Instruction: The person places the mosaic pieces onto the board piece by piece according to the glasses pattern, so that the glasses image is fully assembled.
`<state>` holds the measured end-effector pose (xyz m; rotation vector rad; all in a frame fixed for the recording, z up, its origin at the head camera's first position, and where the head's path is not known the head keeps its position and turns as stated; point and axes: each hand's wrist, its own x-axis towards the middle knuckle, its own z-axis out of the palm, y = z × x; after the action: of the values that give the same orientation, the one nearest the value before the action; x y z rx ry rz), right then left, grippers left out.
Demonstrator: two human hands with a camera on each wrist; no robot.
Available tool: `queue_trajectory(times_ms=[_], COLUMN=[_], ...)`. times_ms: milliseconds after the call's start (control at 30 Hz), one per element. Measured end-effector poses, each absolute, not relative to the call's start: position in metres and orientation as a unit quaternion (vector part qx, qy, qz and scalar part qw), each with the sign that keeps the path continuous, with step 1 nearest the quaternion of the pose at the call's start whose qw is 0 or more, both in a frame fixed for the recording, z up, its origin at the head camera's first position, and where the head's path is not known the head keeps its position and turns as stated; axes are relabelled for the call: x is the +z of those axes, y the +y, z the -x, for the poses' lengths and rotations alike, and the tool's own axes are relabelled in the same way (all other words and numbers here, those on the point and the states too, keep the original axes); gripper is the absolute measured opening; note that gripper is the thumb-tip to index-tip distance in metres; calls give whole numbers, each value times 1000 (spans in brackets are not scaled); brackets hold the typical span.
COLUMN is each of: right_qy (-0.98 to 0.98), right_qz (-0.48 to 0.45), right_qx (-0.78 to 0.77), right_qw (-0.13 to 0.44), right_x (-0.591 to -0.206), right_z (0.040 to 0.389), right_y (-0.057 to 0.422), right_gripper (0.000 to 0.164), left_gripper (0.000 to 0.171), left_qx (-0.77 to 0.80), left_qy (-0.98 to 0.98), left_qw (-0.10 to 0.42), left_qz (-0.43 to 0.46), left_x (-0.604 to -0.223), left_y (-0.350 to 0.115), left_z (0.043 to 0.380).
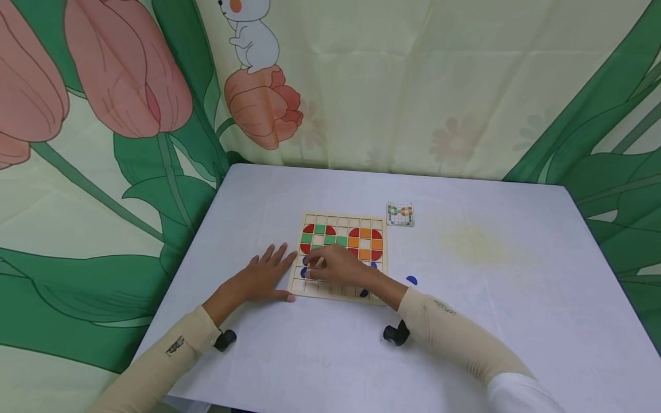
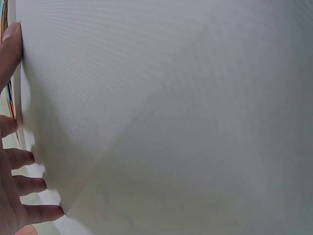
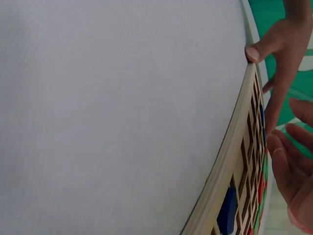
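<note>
A wooden grid board [image 1: 345, 218] lies on the table, with red, green and orange pieces in its upper rows and blue pieces lower down. My left hand [image 1: 263, 278] is spread flat beside it, its thumb against the board's lower left corner. Over the board's left side, my right hand [image 1: 338, 267] has bent fingers, their tips at a blue piece [image 1: 303, 273] by the left edge. Whether those fingertips pinch a piece is hidden. In the right wrist view, the right hand [image 3: 296, 181] reaches over the grid, and a blue piece [image 3: 227, 210] sits in a nearer cell.
A loose blue piece [image 1: 411, 280] lies right of the board on the white tabletop [image 1: 490, 321]. A small card with a printed pattern [image 1: 400, 214] is beside the board's upper right corner. A floral curtain [image 1: 372, 103] hangs behind the table.
</note>
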<state>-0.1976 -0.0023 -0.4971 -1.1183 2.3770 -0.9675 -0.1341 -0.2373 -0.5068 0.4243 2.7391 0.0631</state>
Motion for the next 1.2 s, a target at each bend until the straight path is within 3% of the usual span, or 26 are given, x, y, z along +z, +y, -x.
queue_trajectory(times_ms=[467, 767, 900, 1100, 1200], right_qy=[856, 894, 905, 904, 901], right_qz=[320, 251, 244, 263, 271], right_qx=[-369, -327, -308, -300, -305], right_qw=[170, 176, 163, 156, 146], right_x=[-502, -512, -515, -516, -517], right_z=[216, 206, 204, 204, 204], right_y=[117, 187, 204, 210, 210], right_gripper=[25, 36, 33, 16, 17], left_gripper=[110, 110, 110, 109, 109], left_qx=[23, 22, 18, 24, 25], left_qy=[974, 975, 975, 975, 975], left_qw=[177, 170, 168, 166, 165], left_qz=[-141, -143, -143, -149, -149], left_x=[-505, -508, -508, -504, -503], left_y=[-232, -233, -232, -231, -231], left_z=[130, 130, 131, 130, 130])
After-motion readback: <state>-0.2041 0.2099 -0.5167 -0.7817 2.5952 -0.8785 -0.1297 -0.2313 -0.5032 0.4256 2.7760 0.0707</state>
